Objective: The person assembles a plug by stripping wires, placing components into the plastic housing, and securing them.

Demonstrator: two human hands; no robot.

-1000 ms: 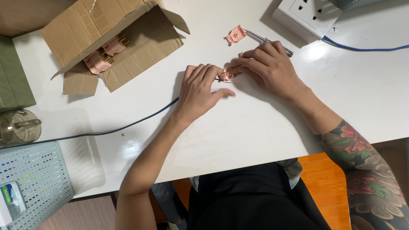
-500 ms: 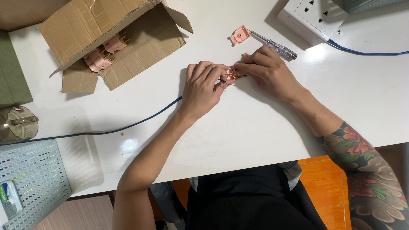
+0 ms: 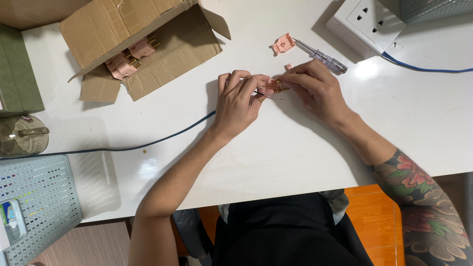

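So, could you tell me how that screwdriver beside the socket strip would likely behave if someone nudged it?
The screwdriver lies flat on the white table; its round clear handle would probably roll. It looks slim, so likely light. The smooth plastic may be slightly slippery.

We pinch a small pink plug (image 3: pixel 274 86) between our left hand (image 3: pixel 240 101) and right hand (image 3: pixel 318 88) above the white bench (image 3: pixel 295 157); a screwdriver (image 3: pixel 320 56) lies just beyond, and a cardboard box (image 3: pixel 143 44) sits far left.
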